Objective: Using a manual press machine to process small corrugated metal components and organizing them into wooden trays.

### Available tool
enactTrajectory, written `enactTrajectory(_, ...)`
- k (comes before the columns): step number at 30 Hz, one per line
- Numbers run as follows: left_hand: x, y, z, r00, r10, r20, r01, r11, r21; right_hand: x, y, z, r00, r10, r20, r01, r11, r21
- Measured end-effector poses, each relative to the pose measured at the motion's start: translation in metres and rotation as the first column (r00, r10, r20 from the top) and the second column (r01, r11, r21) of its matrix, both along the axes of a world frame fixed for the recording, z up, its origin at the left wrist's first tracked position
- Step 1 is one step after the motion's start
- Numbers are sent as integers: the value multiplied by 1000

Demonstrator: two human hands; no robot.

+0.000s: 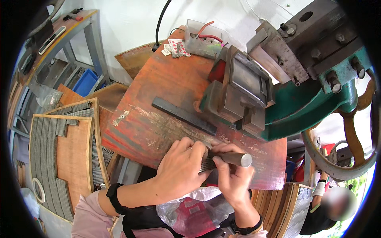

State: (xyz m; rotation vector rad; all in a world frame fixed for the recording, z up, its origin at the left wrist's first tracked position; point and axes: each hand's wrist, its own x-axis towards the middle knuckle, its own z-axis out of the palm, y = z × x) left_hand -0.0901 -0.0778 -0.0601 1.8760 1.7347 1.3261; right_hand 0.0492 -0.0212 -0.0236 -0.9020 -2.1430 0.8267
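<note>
Just over the near edge of a worn red wooden worktop (pixel 139 137), my two hands meet. My left hand (pixel 183 162) closes around a short stack of thin grey metal pieces (pixel 207 162), its fingers partly hiding them. Against that stack, my right hand (pixel 234 174) grips a round metal bar (pixel 236 158) with its flat shiny end pointing right. The bar's other end is hidden behind my fingers. Beyond my hands a dark flat metal bar (pixel 184 116) lies slanted on the worktop, apart from both.
A green press (pixel 301 113) with a steel die block (pixel 246 85) and large handwheel (pixel 341 170) stands right. Behind sits a clear plastic box (pixel 202 45). Wooden trays (pixel 75 150) with rows of grey metal pieces lean left. Another person (pixel 323 214) is at the lower right.
</note>
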Motion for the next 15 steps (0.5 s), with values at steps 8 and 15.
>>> enactTrajectory(8, -1, -1, 3, 1000, 8, 4, -8, 1000, 10, -6, 3, 7, 976, 72, -207, -61, 997, 55)
enactTrajectory(15, 0, -2, 2, 1000, 17, -5, -17, 1000, 9, -6, 4, 11, 971, 87, -224, -65, 992, 105)
